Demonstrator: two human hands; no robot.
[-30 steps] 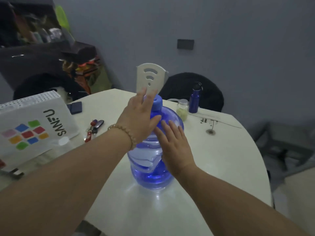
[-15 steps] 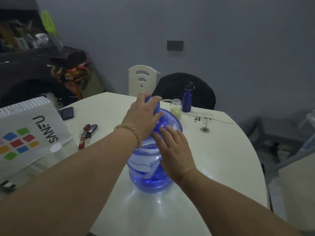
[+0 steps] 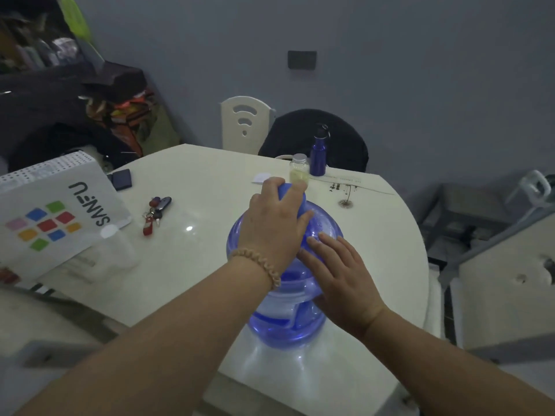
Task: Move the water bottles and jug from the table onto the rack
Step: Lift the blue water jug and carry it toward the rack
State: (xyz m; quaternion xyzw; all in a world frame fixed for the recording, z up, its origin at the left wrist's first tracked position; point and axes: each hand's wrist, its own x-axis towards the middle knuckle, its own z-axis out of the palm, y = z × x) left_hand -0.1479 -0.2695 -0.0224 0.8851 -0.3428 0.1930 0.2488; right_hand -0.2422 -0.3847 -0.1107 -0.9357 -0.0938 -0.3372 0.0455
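Head view has my left hand point(image 3: 274, 225) clenched over the blue cap and neck of the jug point(image 3: 286, 283), which stands upright on the white table point(image 3: 192, 265) near its front edge. My right hand point(image 3: 339, 277) lies flat and unclenched against the jug's shoulder, fingers spread, grasping nothing. Far across the table, a dark blue water bottle point(image 3: 318, 154) stands just beside a small jar point(image 3: 299, 172).
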